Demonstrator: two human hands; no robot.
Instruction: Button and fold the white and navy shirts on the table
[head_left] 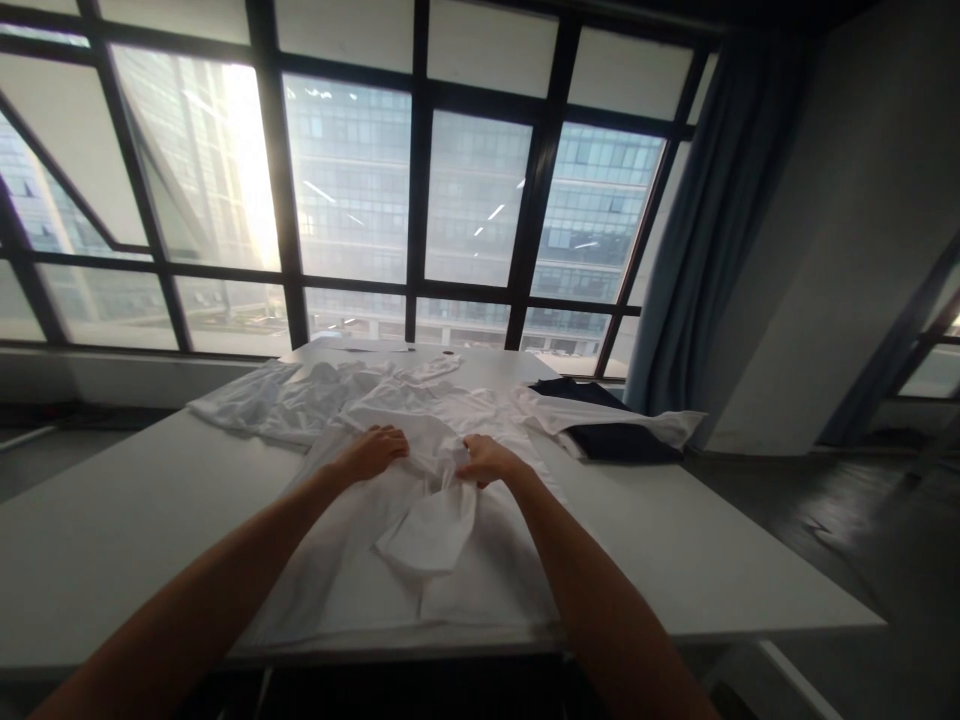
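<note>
— What was in front of you?

— A wide grey table (135,520) under the big window (352,180), with a white shirt (420,560) spread over its near half, hem at my edge. More white clothing (277,400) lay behind, a dark garment (615,435) to the right.

— And your hands?

— Both on the shirt's middle. My left hand (373,452) lay curled over the cloth; my right hand (486,460) pinched a bunched fold.

— Any risk?

— I judged that tugging the fold could drag the shirt off the near edge, or crease it.
</note>
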